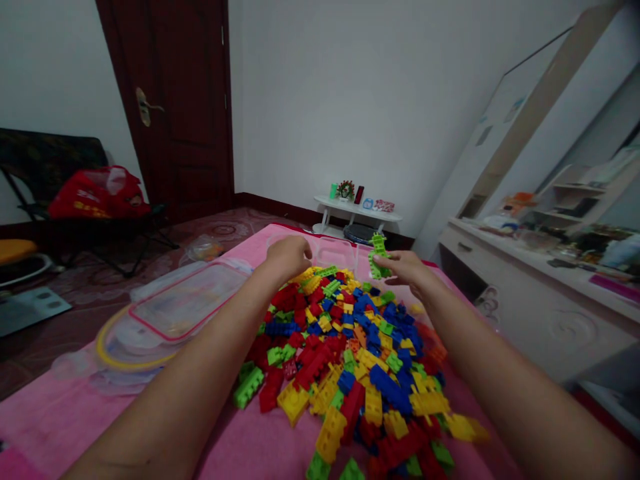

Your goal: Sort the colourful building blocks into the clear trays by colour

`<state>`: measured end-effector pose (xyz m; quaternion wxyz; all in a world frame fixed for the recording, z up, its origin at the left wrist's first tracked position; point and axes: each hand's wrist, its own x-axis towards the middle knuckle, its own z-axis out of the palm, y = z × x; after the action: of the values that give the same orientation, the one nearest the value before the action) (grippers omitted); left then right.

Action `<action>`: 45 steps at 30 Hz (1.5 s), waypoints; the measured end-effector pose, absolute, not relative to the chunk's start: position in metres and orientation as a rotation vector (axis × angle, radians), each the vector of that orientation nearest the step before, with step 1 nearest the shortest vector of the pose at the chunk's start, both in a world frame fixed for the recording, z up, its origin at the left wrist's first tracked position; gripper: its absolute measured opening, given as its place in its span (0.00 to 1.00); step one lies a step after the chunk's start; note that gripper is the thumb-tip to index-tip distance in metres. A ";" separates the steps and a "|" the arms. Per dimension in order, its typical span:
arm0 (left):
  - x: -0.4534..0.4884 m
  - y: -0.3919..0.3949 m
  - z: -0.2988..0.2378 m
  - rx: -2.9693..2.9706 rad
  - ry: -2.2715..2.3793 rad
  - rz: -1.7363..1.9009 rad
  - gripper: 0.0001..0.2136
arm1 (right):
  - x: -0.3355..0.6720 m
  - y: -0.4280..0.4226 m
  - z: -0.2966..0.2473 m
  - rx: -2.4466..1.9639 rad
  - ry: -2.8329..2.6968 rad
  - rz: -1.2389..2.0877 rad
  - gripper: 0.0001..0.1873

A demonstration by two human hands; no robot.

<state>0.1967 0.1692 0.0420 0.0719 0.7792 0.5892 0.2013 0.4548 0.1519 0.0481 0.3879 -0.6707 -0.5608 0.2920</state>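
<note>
A large heap of red, yellow, green and blue toy building bricks (345, 333) is spread over a pink cloth (240, 440). My right hand (407, 268) is raised at the far right of the heap, its thumb and fingers closed on several joined light-green toy bricks (379, 257). Over the heap's far left edge is my left hand (290, 255), fingers curled inward; whatever may be in them is hidden. Just beyond both hands stand clear plastic containers (336, 253), partly covered by the left hand.
Clear lids, one with a red rim (187, 303) and one with a yellow rim (107, 343), lie left of the heap. Behind stands a low white table (357, 211). A white dresser (525, 287) is on the right, a chair with a red bag (100, 193) on the left.
</note>
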 end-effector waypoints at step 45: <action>0.234 0.147 0.045 1.640 1.030 0.939 0.05 | 0.422 0.083 0.034 -1.523 -1.957 0.539 0.13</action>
<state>0.2343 0.1474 0.0449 0.4750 0.6706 0.4211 0.3839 0.4219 0.0827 0.0338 0.2973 -0.5731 -0.7362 0.2030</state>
